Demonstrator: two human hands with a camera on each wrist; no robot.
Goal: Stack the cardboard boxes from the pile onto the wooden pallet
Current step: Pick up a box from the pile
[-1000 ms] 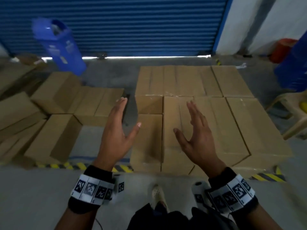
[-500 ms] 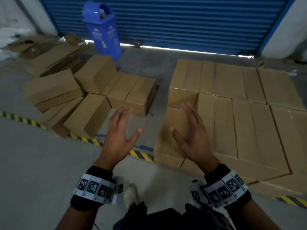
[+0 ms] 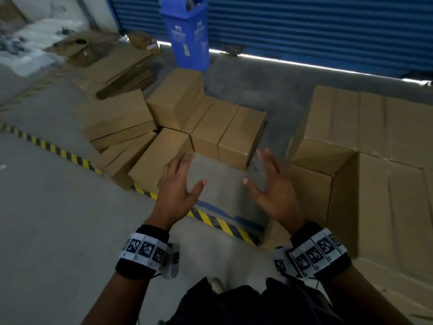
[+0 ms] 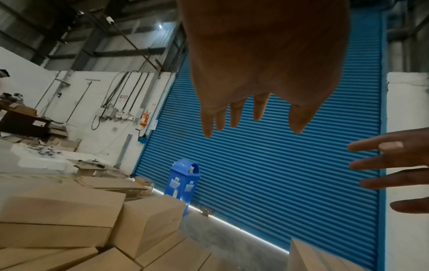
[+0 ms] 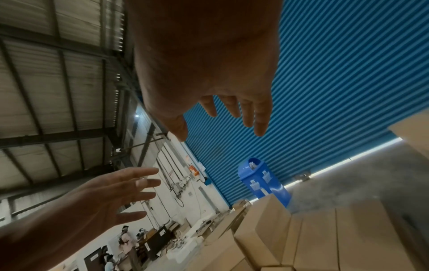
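Pile of cardboard boxes (image 3: 187,127) on the concrete floor at centre-left of the head view, several lying tilted against one another, a row of three side by side at its right edge; the nearest box (image 3: 159,158) overlaps the yellow-and-black floor tape (image 3: 70,157). At the right of the frame, a layer of stacked boxes (image 3: 375,141) set close together, with one box (image 3: 311,191) sitting lower at its near left corner; the wooden pallet is hidden beneath them. A strip of bare floor lies between pile and stack. Left hand (image 3: 180,184) and right hand (image 3: 271,186) are raised at lower centre, palms facing each other, fingers straight and spread, holding nothing and touching no box; the two hands are apart, with floor visible between them. Both wrists carry bands with black-and-white markers (image 3: 147,250). In the upper frame, a blue bin (image 3: 187,36) stands before a blue roller shutter (image 3: 316,26); flattened cardboard (image 3: 121,66) lies at upper left.
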